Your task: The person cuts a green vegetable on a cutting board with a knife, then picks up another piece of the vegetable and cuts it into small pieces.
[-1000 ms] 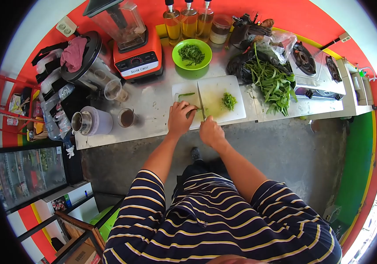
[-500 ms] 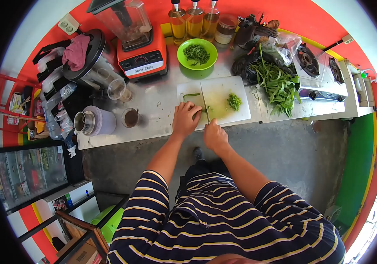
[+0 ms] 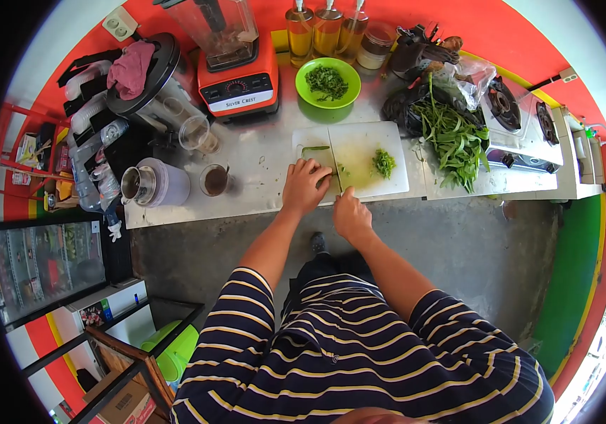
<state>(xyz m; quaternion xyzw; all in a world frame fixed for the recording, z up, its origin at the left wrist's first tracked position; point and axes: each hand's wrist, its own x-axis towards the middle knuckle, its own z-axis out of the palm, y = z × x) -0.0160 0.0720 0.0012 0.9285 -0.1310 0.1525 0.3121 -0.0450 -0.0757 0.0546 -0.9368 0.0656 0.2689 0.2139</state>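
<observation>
A white cutting board [image 3: 398, 166] lies at the front edge of the metal counter. My right hand [image 3: 351, 214] grips the handle of a knife [image 3: 338, 178], whose blade points away from me across the board. Just left of the blade, my left hand [image 3: 306, 185] is curled over the board, its fingers closed on green stalks that are mostly hidden beneath them. A loose green piece [image 3: 315, 148] lies beyond the left fingertips. To the knife's right sits a small heap of chopped greens [image 3: 384, 163], with a few bits beside the blade.
Behind the board stands a lime-green bowl [image 3: 349, 67] of chopped greens. Long leafy greens [image 3: 451, 145] spill from a black bag at right, beside a gas stove [image 3: 522, 152]. Leftward are a red blender [image 3: 239, 78], a glass of brown liquid [image 3: 214, 181] and a plastic cup [image 3: 195, 133].
The view has shifted slightly, so the counter items appear farther right. Both hands stay at the board, with the knife still beside the left fingers.
</observation>
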